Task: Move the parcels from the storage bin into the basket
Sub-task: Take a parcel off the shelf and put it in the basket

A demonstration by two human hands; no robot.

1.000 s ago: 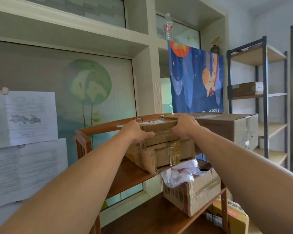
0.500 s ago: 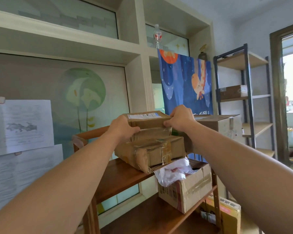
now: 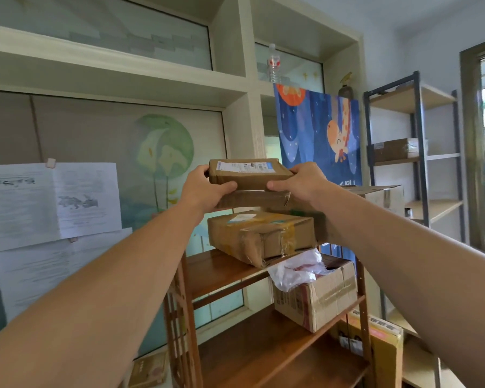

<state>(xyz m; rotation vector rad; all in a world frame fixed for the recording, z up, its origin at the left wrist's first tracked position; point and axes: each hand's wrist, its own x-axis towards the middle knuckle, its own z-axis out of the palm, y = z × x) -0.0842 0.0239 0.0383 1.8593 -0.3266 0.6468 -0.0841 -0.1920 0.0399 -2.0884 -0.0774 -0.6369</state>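
A flat brown parcel (image 3: 249, 175) with a white label is held in the air above the wooden shelf (image 3: 216, 271). My left hand (image 3: 205, 190) grips its left end and my right hand (image 3: 303, 183) grips its right end. A second flat brown parcel (image 3: 255, 198) sits directly under it, also between my hands. Below them a taped cardboard parcel (image 3: 259, 233) lies on the top board of the shelf. No basket is in view.
An open cardboard box (image 3: 319, 298) with a white plastic bag (image 3: 297, 268) stands on the lower board. A large box (image 3: 381, 196) sits behind my right arm. A yellow box (image 3: 375, 348) stands on the floor. A metal rack (image 3: 417, 152) is at the right. Papers (image 3: 51, 203) hang on the left wall.
Both hands have lifted the flat parcels up off the taped parcel, leaving a gap between them. The view has shifted left and back.
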